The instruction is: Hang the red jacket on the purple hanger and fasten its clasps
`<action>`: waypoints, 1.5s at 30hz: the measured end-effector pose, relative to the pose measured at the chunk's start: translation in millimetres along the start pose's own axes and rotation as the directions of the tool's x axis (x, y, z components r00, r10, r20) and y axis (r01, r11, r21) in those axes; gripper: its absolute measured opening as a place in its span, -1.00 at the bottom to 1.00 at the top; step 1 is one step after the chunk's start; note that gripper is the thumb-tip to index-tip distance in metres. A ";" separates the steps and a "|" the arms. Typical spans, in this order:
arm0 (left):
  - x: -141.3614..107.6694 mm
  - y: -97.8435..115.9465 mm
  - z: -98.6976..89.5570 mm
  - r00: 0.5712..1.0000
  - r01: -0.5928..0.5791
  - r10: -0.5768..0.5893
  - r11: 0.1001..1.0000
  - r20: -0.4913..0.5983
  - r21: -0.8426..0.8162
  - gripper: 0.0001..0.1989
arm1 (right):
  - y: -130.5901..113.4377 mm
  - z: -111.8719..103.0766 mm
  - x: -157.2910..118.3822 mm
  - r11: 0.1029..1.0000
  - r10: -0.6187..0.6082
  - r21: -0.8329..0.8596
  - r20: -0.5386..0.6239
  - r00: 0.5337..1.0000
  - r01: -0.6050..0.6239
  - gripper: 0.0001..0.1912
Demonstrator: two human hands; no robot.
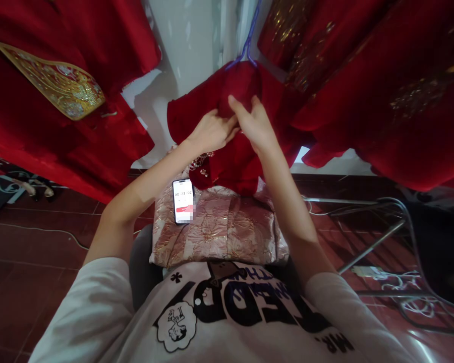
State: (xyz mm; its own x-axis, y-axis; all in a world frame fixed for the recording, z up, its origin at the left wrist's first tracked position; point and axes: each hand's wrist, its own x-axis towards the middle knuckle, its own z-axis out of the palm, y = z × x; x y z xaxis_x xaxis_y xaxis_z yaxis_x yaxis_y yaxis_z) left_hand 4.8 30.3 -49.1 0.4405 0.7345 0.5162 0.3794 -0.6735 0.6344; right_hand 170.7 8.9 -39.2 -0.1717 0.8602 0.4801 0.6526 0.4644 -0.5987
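A red garment [196, 108] hangs from a blue-purple hanger [245, 50] straight ahead, its lower part resting over the pink brocade fabric on my lap. My left hand [214, 132] is at the garment's front, its fingers bent together near the collar. Close against it on the right is my right hand [251, 123], thumb and fingers curved over the same red cloth. The fingertips of both hands meet at the garment's middle, and the small part between them is too blurred to make out. Beaded trim [202, 164] shows below my left hand.
Pink brocade fabric [219, 227] bears a phone [183, 201] with a running timer. Red garments with gold decoration [75, 91] hang at left and more [363, 101] at right. A metal-framed chair [389, 237] and white cables [416, 297] stand at right; shoes [32, 189] are at far left.
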 end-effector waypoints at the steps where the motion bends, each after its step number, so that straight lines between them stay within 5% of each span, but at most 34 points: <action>1: -2.0 -10.6 -2.2 1.000 -0.018 0.018 0.999 0.008 0.041 -0.87 | 7.1 2.8 -1.5 1.000 0.023 -0.014 -0.033 0.999 -0.024 0.03; 5: -0.3 -63.3 -18.6 0.999 -0.028 0.032 0.973 -0.017 0.229 -0.76 | 20.4 8.6 -22.2 0.986 0.134 -0.062 -0.234 0.963 -0.153 0.07; 10: 18.1 -96.5 -45.5 0.981 0.183 -0.143 0.906 -0.129 0.383 -0.73 | 24.8 -2.5 -41.5 0.924 0.322 -0.060 -0.414 0.851 -0.379 -0.06; 16: 17.7 -34.7 -67.2 0.955 0.266 -0.287 0.705 -0.078 0.657 -0.57 | 22.1 -44.6 -35.3 0.825 0.423 -0.236 -0.343 0.839 -0.513 -0.47; 21: 10.4 13.3 -79.5 0.897 0.399 -0.409 0.582 -0.169 0.708 -0.48 | 0.3 -78.4 -28.6 0.714 0.525 -0.356 -0.297 0.798 -0.603 -0.50; 25: -0.3 16.6 -90.6 0.917 0.372 -0.369 0.663 -0.149 0.650 -0.40 | -17.3 -106.9 -24.2 0.708 0.577 -0.339 -0.228 0.784 -0.619 -0.37; 30: -18.6 11.2 -111.4 0.937 0.341 -0.297 0.668 -0.183 0.662 -0.48 | -23.2 -146.2 -28.6 0.715 0.638 -0.397 0.035 0.769 -0.576 -0.63; 33: -21.4 9.8 -124.5 0.875 0.450 -0.451 0.619 -0.178 0.644 -0.54 | -14.3 -158.2 -39.3 0.805 0.585 -0.216 0.132 0.800 -0.553 -0.77; 36: -21.4 10.9 -127.9 0.787 0.564 -0.581 0.540 -0.209 0.625 -0.44 | -2.9 -155.6 -48.7 0.856 0.513 0.030 0.084 0.854 -0.516 -0.92; 38: -21.9 12.1 -122.8 0.812 0.556 -0.513 0.537 -0.277 0.634 -0.46 | 2.2 -148.6 -51.6 0.900 0.428 0.087 -0.006 0.904 -0.426 -0.83; 40: -22.0 12.8 -113.8 0.887 0.453 -0.380 0.606 -0.262 0.654 -0.48 | 4.2 -140.6 -51.9 0.935 0.353 0.060 -0.082 0.932 -0.349 -0.83; 42: -20.7 12.6 -104.0 0.942 0.333 -0.278 0.688 -0.190 0.645 -0.45 | 4.3 -133.9 -50.9 0.950 0.311 0.033 -0.136 0.941 -0.310 -0.84; 45: -16.1 12.7 -93.1 0.965 0.262 -0.196 0.740 -0.175 0.620 -0.45 | 5.4 -128.7 -50.4 0.962 0.270 0.012 -0.202 0.941 -0.273 -0.84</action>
State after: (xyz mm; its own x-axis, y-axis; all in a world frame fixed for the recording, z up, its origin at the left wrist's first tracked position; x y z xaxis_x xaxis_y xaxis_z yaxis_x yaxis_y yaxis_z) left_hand -73.2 17.7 4.2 0.2084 0.8552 0.4746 0.9004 -0.3572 0.2482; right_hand 277.8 -59.0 15.9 0.1638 0.8927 0.4197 0.6657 0.2140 -0.7149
